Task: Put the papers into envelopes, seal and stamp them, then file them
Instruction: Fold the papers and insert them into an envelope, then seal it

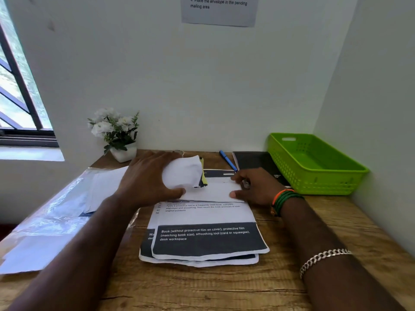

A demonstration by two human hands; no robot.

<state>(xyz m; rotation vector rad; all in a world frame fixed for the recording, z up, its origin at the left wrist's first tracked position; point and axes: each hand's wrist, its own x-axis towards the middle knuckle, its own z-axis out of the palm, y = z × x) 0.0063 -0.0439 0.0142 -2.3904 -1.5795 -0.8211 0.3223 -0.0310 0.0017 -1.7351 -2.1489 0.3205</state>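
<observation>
Both forearms reach in from the near edge over the wooden desk (336, 221), the right one wearing a silver chain bracelet (323, 258) and, at the wrist, orange and green bands (284, 199). Between them, near the middle of the desk, lies a stack of printed papers (206, 241) with dark banners and white text, its near edges slightly fanned. On the far part of that stack rests a folded white sheet (211, 189). At the sheet's left end the left hand (148, 178) curls its fingers and thumb round the rolled-up paper, so that end bulges off the stack. At the other end the right hand (256, 187) has its thumb lying along the near edge of the sheet and its fingers bent down on the far edge, pinning it flat. Something yellow (204, 176) shows just behind the curled paper; I cannot tell what it is. To the left, a clear plastic sleeve holding white sheets (56, 209) lies slanted across the desk and overhangs its left side. Far left against the wall stands a small white pot of white flowers (114, 133). Far right, a blue pen (228, 160) lies beside a black notebook (258, 163), and a lime-green plastic basket (314, 164) sits in the corner. High on the wall hangs a printed notice (219, 10).
</observation>
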